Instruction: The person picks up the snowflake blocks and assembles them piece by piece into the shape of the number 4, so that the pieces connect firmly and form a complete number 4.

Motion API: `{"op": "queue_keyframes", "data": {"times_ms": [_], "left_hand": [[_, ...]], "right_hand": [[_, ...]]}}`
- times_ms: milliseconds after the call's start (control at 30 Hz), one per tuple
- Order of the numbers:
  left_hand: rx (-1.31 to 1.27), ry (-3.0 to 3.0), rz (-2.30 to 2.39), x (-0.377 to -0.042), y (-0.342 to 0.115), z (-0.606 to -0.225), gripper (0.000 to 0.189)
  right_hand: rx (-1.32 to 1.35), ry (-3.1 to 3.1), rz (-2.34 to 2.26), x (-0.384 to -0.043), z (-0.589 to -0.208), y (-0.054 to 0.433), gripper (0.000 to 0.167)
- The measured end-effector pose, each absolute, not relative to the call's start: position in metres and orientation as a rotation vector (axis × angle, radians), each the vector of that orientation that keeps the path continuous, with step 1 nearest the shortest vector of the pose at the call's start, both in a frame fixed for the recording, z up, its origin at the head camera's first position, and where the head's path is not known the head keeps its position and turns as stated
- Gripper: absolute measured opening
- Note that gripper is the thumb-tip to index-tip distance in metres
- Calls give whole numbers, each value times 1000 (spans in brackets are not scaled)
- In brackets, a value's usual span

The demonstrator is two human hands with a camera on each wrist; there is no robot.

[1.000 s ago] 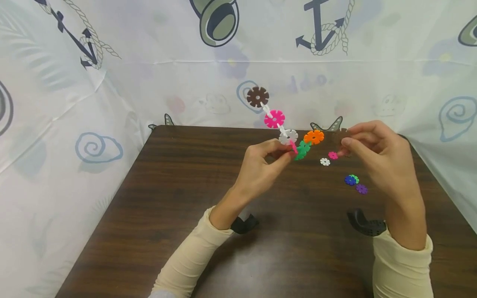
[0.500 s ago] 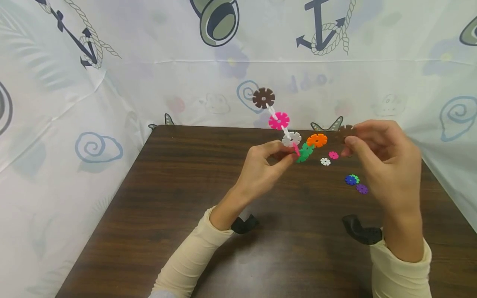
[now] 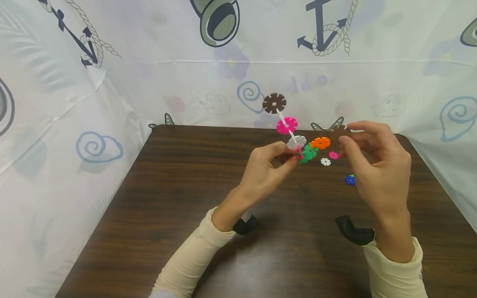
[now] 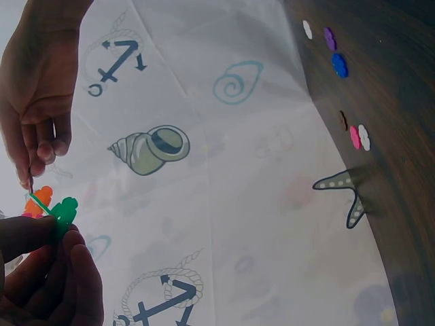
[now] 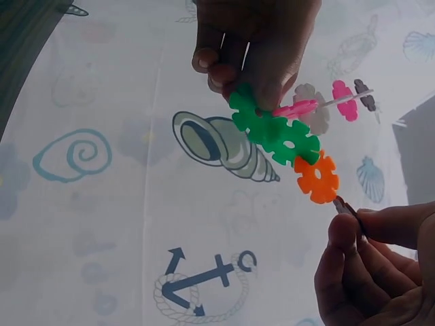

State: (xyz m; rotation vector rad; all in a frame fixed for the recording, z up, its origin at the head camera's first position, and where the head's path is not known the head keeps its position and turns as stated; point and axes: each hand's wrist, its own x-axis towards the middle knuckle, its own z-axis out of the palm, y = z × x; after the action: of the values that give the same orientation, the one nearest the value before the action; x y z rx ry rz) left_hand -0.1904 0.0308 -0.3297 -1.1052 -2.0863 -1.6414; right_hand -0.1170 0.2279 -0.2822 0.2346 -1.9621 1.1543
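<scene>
My left hand [image 3: 264, 171] pinches a chain of slotted plastic flower discs by its green part [image 3: 310, 153]. From there, pink and white discs lead up to a brown disc [image 3: 274, 103] at the far end. An orange disc [image 3: 320, 143] is slotted onto the green part, on the side facing my right hand [image 3: 384, 174]. Between thumb and fingers, that hand pinches another brown disc [image 3: 340, 132]. In the right wrist view the held brown disc [image 5: 350, 209] is edge-on at the orange disc's [image 5: 317, 178] rim; whether their slots are engaged cannot be told.
On the dark wooden table [image 3: 179, 198] lie a loose pink disc [image 3: 333, 155], a white disc [image 3: 326, 162] and a blue disc [image 3: 350, 180] near the right hand. The left wrist view also shows a purple disc [image 4: 330, 39]. A printed curtain [image 3: 149, 41] hangs behind the table.
The chain has shifted right and slightly down, tilting in the left hand. My right hand drew back slightly, then came left with the brown disc toward the orange one.
</scene>
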Motion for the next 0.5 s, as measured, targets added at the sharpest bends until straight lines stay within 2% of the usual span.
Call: {"op": "queue_keyframes", "data": {"times_ms": [500], "left_hand": [[-1155,-2035,-1546,-192,35,-332,4]], "right_hand": [[165,-2012,943,-114,-281,229,21]]}}
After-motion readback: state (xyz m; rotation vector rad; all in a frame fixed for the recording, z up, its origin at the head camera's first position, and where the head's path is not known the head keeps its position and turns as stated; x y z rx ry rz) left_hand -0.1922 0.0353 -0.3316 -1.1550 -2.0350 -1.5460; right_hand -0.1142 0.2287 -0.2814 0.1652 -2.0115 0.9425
